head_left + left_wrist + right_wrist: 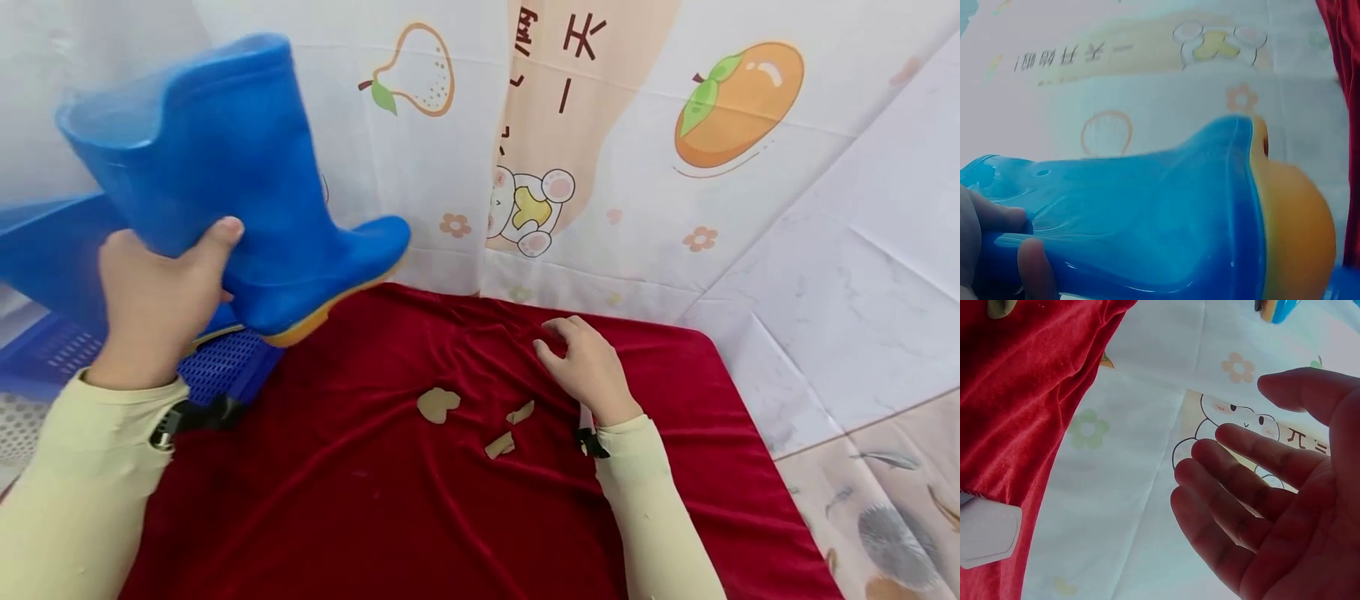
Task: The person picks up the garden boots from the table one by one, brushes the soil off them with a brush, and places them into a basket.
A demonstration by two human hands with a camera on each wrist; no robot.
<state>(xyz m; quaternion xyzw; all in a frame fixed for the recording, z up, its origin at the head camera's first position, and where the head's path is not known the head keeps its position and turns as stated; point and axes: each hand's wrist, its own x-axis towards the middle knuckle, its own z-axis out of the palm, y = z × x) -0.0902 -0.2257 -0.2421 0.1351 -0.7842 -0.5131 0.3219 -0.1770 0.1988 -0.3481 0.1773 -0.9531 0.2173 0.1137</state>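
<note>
My left hand (pixel 161 292) grips a blue rain boot (pixel 240 158) by its shaft, the thumb lying across the near side. The boot is raised on the left, its toe pointing right and its sole yellow. In the left wrist view the fingers press into the blue rubber of the boot (pixel 1135 219). A second blue boot (pixel 56 250) shows behind the hand; whether the same hand holds it too, I cannot tell. Over the red cloth hovers my right hand (pixel 588 367), fingers loosely bent around nothing. The right wrist view shows its palm (pixel 1297 531) bare.
Below the boots stands a blue perforated basket (pixel 225 367). On the red cloth (pixel 360 500) lie a flat brown piece (pixel 435 406) and two smaller brown scraps (pixel 500 446), left of the right hand. A printed white curtain (pixel 420 167) hangs behind the cloth's far edge.
</note>
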